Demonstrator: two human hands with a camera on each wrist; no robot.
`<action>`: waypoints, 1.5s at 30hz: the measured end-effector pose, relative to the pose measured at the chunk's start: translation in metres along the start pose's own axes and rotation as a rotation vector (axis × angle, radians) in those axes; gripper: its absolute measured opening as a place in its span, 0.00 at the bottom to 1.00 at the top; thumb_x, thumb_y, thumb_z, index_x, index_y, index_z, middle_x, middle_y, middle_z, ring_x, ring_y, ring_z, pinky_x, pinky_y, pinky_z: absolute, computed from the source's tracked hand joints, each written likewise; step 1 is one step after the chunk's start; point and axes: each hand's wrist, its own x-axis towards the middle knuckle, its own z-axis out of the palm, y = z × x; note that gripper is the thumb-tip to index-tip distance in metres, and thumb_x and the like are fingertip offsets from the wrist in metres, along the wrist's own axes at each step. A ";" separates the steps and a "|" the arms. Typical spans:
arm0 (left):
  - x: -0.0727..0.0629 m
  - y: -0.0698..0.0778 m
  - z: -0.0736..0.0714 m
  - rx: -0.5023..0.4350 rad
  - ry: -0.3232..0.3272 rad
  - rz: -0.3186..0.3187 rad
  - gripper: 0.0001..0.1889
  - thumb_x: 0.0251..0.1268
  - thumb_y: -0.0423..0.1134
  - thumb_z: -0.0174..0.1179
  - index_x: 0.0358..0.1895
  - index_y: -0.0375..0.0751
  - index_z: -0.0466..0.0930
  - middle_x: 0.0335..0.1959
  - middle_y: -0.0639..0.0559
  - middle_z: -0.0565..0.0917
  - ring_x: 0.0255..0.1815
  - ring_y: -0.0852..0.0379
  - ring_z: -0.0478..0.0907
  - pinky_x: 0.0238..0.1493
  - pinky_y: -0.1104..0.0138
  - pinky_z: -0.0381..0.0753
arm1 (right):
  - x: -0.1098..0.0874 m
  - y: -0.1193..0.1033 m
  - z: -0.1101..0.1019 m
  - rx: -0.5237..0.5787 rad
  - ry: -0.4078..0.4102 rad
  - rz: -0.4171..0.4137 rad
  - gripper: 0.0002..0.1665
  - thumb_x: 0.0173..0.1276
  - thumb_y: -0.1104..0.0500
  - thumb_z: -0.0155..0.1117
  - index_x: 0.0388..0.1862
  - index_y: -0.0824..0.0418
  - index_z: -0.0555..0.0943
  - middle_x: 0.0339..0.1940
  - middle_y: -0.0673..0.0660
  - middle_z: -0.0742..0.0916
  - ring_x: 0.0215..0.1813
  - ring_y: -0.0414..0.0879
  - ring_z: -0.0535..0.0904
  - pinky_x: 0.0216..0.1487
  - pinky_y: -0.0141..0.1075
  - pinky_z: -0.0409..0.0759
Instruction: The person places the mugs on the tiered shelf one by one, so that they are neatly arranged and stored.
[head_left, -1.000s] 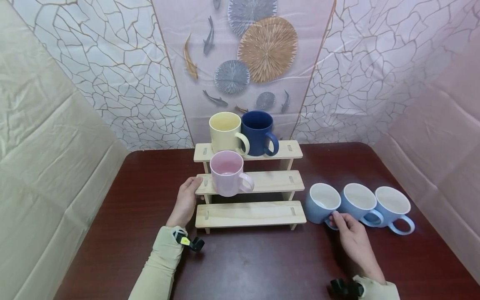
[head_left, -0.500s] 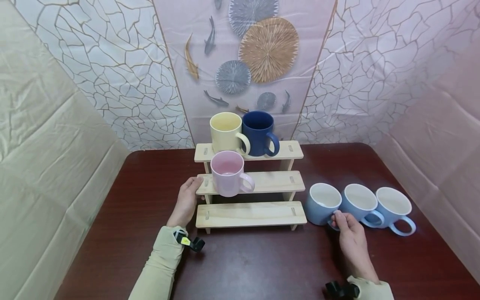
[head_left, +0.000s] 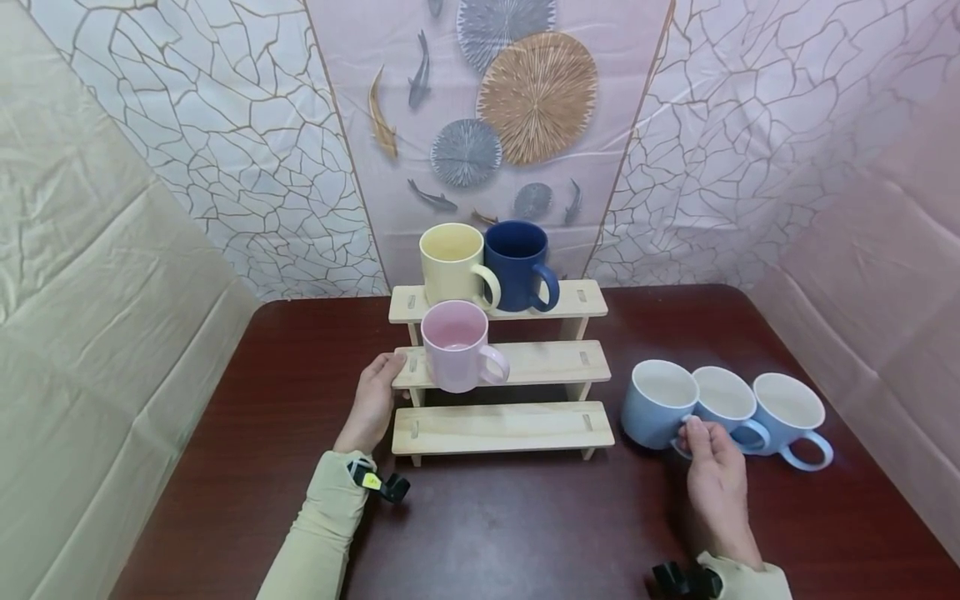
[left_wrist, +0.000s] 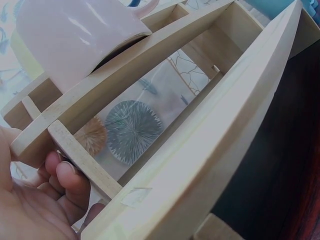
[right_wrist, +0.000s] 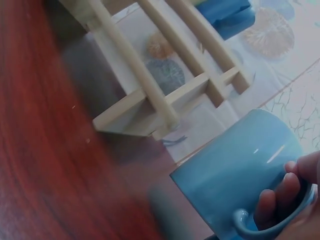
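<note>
My right hand (head_left: 716,487) grips the handle of the leftmost light blue mug (head_left: 651,415), fingers curled through it in the right wrist view. That mug (right_wrist: 237,165) is upright, its base raised off the tabletop. At the left end of the three-step wooden stand (head_left: 502,427), my left hand (head_left: 369,402) holds the middle shelf, thumb above and fingers curled beneath. Close to it, a pink mug (head_left: 452,360) sits on that shelf. A yellow mug (head_left: 448,268) and a dark blue mug (head_left: 512,271) stand side by side on the top shelf.
Two more light blue mugs, a middle one (head_left: 722,407) and a right one (head_left: 783,417), stand on the dark red table (head_left: 487,533) to the right of the stand. A patterned cloth backdrop (head_left: 285,167) rises behind the table, with fabric sides at left and right.
The right hand has lifted the leftmost light blue mug slightly and shifted it right, so it now overlaps the middle mug in the head view. The left hand keeps its place.
</note>
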 end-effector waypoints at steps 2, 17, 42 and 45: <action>0.000 0.000 0.000 -0.005 0.001 0.000 0.15 0.77 0.45 0.48 0.44 0.33 0.70 0.30 0.51 0.74 0.29 0.58 0.69 0.30 0.69 0.70 | -0.001 -0.004 0.000 0.034 0.016 -0.025 0.22 0.80 0.52 0.46 0.41 0.73 0.72 0.33 0.49 0.77 0.42 0.41 0.69 0.44 0.26 0.65; 0.001 0.001 0.000 0.019 -0.002 -0.008 0.15 0.77 0.46 0.48 0.45 0.35 0.71 0.31 0.50 0.74 0.29 0.57 0.69 0.37 0.58 0.71 | -0.011 -0.039 0.007 0.201 0.014 -0.109 0.17 0.78 0.58 0.50 0.37 0.74 0.72 0.30 0.49 0.77 0.44 0.44 0.69 0.48 0.28 0.64; 0.000 0.000 -0.001 0.007 -0.003 -0.010 0.14 0.77 0.46 0.48 0.45 0.35 0.70 0.31 0.50 0.74 0.29 0.57 0.69 0.33 0.65 0.70 | -0.021 -0.081 0.034 0.246 -0.069 -0.291 0.15 0.78 0.64 0.48 0.34 0.76 0.72 0.29 0.50 0.77 0.40 0.43 0.72 0.45 0.29 0.69; 0.000 0.000 -0.001 0.006 0.001 -0.009 0.14 0.77 0.45 0.48 0.44 0.35 0.71 0.31 0.50 0.74 0.29 0.58 0.69 0.34 0.63 0.70 | -0.023 -0.084 0.044 0.266 -0.108 -0.312 0.15 0.78 0.64 0.48 0.34 0.77 0.71 0.30 0.51 0.77 0.40 0.43 0.72 0.46 0.29 0.71</action>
